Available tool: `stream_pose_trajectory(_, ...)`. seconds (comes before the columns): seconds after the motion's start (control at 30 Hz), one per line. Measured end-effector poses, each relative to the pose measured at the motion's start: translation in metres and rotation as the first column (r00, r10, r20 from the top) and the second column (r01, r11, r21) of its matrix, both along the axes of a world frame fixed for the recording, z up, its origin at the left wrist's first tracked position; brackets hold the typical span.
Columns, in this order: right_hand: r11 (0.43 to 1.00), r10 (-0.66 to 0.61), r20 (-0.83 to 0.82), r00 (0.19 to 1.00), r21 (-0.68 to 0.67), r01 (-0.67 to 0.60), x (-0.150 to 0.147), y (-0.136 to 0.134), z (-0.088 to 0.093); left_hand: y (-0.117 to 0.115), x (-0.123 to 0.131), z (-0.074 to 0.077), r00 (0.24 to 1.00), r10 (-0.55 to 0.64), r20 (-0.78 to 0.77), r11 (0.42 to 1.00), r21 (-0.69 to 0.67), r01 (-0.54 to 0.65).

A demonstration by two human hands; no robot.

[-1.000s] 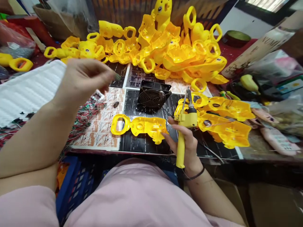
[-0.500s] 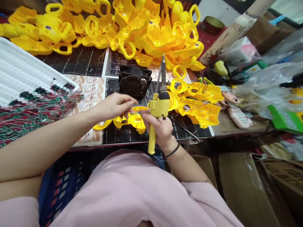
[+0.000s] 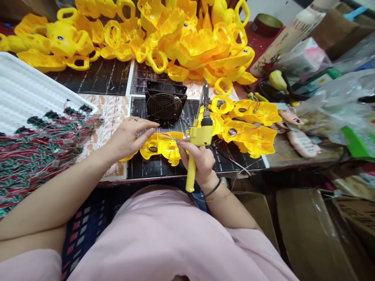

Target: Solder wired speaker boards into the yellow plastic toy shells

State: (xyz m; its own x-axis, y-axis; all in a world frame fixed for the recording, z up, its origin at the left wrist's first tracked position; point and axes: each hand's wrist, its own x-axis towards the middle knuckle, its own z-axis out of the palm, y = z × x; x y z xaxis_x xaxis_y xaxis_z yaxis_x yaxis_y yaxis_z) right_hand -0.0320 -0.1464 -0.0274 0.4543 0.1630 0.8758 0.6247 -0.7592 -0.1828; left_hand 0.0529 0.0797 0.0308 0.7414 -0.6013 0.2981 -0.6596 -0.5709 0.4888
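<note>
My right hand is wrapped round a yellow soldering gun, its metal tip pointing away from me and up. The thumb and fingertips of that hand also pinch one end of some thin wires. To the left, my left hand is closed on the other end of these wires, with thumb and forefinger together. Beneath the wires lies an open yellow plastic shell with a round dark part inside, on the black mat. My fingers hide part of the shell.
A black fan stands just beyond my hands. Yellow toy shells are heaped along the back. On the left a white tray adjoins a pile of wired circuit boards. More open shells lie right, near plastic bags.
My left hand has moved left, away from the right hand, and the wires now stretch between them. More of the shell beneath shows. The soldering gun has shifted slightly right.
</note>
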Motion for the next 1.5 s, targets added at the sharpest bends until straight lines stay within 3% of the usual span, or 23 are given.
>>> stream_pose_trajectory(0.23, 0.990, -0.008, -0.024, 1.000, 0.137, 0.011, -0.002, 0.008, 0.005, -0.009, -0.003, -0.010, 0.981, -0.099, -0.167, 0.992, -0.093, 0.085)
stream_pose_trajectory(0.37, 0.979, 0.002, -0.027, 1.000, 0.204, 0.004, -0.001, 0.012, 0.004, -0.016, -0.015, -0.015, 0.958, -0.148, -0.246, 0.966, -0.242, 0.088)
stream_pose_trajectory(0.57, 0.941, 0.080, -0.060, 0.995, 0.335, -0.055, -0.003, 0.021, 0.000, -0.034, -0.027, -0.009, 0.902, -0.025, -0.431, 0.866, -0.460, -0.196)
stream_pose_trajectory(0.7, 0.939, 0.114, -0.081, 0.990, 0.335, -0.081, -0.003, 0.026, -0.001, -0.047, -0.027, -0.008, 0.772, -0.127, -0.623, 0.777, -0.546, -0.313)
stream_pose_trajectory(0.83, 0.961, 0.072, -0.057, 0.996, 0.272, -0.054, -0.005, 0.023, -0.001, -0.055, -0.028, -0.009, 0.669, -0.226, -0.708, 0.727, -0.579, -0.368)
stream_pose_trajectory(0.9, 0.971, 0.068, -0.056, 0.996, 0.235, -0.053, -0.007, 0.018, -0.001, -0.055, -0.027, -0.007, 0.687, -0.187, -0.702, 0.750, -0.554, -0.362)
stream_pose_trajectory(1.03, 0.966, 0.095, -0.133, 0.987, 0.252, -0.059, -0.010, 0.002, 0.003, -0.048, -0.020, 0.003, 0.784, -0.080, -0.616, 0.915, -0.357, -0.187)
stream_pose_trajectory(1.1, 0.952, 0.106, -0.196, 0.975, 0.303, -0.043, -0.009, -0.004, 0.008, -0.047, -0.017, 0.006, 0.834, -0.062, -0.549, 0.960, -0.262, -0.102)
stream_pose_trajectory(1.27, 0.934, 0.175, -0.243, 0.954, 0.347, -0.083, -0.001, -0.006, 0.018, -0.051, -0.017, 0.007, 0.902, -0.087, -0.422, 0.986, -0.164, 0.018)
stream_pose_trajectory(1.5, 0.918, 0.197, -0.255, 0.947, 0.388, -0.087, 0.002, -0.003, 0.015, -0.052, -0.017, 0.005, 0.874, -0.082, -0.479, 0.983, -0.182, -0.007)
